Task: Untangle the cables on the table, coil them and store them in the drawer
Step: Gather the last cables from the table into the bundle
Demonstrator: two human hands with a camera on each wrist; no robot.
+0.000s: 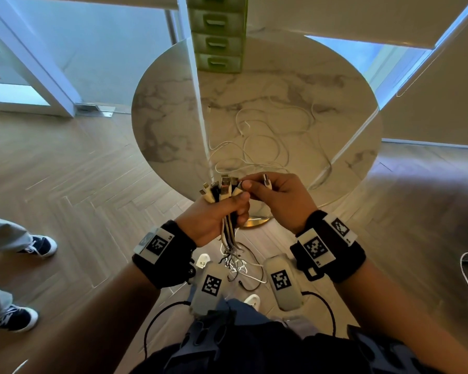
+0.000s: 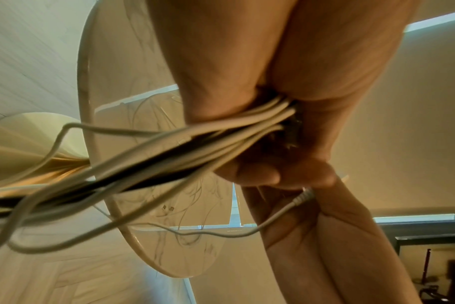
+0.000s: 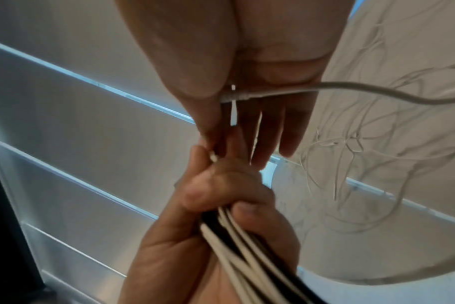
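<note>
Cables [image 1: 222, 188] bunched in left hand [image 1: 214, 214], no legible brand markings.

A home-like room: herringbone wood floor [image 1: 87, 168], round marble table [image 1: 168, 125], small green drawer unit [image 1: 218, 41].

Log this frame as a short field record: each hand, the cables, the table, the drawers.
left hand: grips bundle of white and black cables, plugs up
right hand: holds single white cable plug, fingers at the bundle
loose white cables: tangled on round marble table
green drawer unit: far side of table, drawers closed
</note>
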